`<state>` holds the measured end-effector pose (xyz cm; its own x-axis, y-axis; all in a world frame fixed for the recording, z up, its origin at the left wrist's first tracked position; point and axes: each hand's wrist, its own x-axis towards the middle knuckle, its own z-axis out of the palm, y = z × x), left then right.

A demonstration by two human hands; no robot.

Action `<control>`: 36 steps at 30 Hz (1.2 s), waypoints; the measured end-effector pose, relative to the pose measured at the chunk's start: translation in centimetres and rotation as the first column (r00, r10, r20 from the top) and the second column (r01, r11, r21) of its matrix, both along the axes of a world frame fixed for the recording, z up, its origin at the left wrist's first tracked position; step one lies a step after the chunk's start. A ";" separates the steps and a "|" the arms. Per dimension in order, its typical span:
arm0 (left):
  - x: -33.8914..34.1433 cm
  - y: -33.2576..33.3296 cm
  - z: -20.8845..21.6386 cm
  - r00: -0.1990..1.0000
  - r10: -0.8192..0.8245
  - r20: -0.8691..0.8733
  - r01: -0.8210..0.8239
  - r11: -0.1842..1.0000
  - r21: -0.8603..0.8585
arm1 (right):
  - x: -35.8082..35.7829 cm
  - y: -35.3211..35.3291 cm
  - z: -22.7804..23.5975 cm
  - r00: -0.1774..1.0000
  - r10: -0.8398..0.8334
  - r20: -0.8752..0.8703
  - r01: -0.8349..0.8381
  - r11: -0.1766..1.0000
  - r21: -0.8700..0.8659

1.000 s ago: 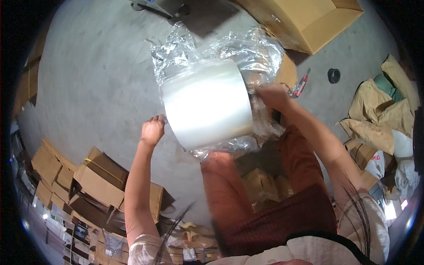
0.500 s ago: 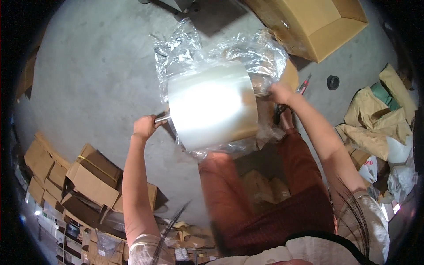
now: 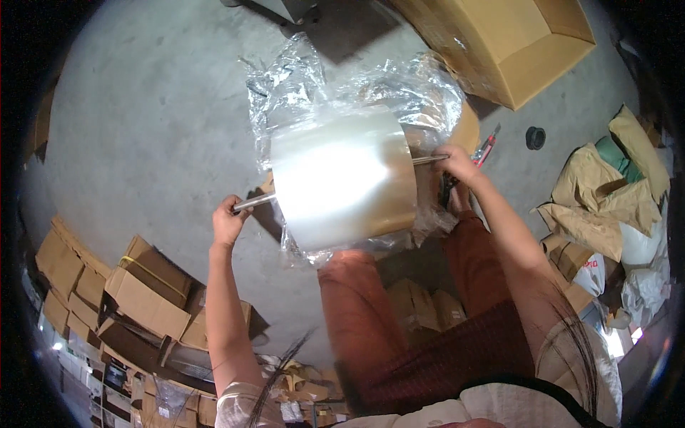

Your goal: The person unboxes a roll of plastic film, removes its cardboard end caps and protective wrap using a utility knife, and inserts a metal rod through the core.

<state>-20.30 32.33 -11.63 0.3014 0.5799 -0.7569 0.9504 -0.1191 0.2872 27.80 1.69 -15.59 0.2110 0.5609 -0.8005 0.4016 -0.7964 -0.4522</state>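
Note:
A wide roll of shiny silvery film (image 3: 342, 178) lies in front of my legs, with a bright glare on its face. A metal rod (image 3: 255, 202) runs through its core and sticks out at both sides. My left hand (image 3: 228, 222) is closed round the rod's left end. At the other side my right hand (image 3: 458, 164) grips the right end, fingers curled over it. Crumpled clear plastic wrap (image 3: 289, 85) spreads behind the roll and shows under its near edge. What bears the roll from below is mostly hidden.
A red utility knife (image 3: 485, 148) and a black ring-shaped part (image 3: 535, 138) lie right of my right hand. A large open cardboard box (image 3: 492, 57) stands at the far right. Paper sacks (image 3: 581, 178) are heaped at the right; cardboard boxes (image 3: 150, 299) are stacked at the near left.
My left hand has moved slightly outward and nearer to me, and more of the rod shows at both sides. The roll sits a little lower in view. Both hands keep their grip.

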 end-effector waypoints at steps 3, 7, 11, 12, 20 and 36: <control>-1.5 0.3 0.3 0.987 0.044 0.153 -0.058 0.995 0.085 | -0.2 -0.1 -0.1 0.980 -0.135 -0.143 0.134 0.991 -0.022; -0.1 0.7 0.6 0.993 -0.113 -0.037 0.117 0.987 0.113 | -1.0 3.0 0.7 0.978 0.208 0.033 -0.200 0.967 -0.157; 0.1 1.2 -0.2 0.970 -0.214 -0.120 0.225 0.970 0.090 | -0.3 5.6 1.2 0.927 0.359 -0.107 -0.374 0.905 -0.203; 0.2 0.6 -0.6 0.964 -0.233 -0.125 0.249 0.960 0.126 | -0.6 5.3 1.4 0.879 0.477 0.024 -0.462 0.862 -0.210; 1.8 1.3 -0.8 0.787 -0.591 -0.178 0.607 0.794 0.046 | -1.4 5.0 -0.1 0.740 0.659 0.135 -0.644 0.752 -0.142; 0.1 -3.0 9.1 0.880 -0.447 -0.161 0.455 0.890 0.017 | -2.0 1.3 7.2 0.743 0.650 0.162 -0.611 0.756 -0.235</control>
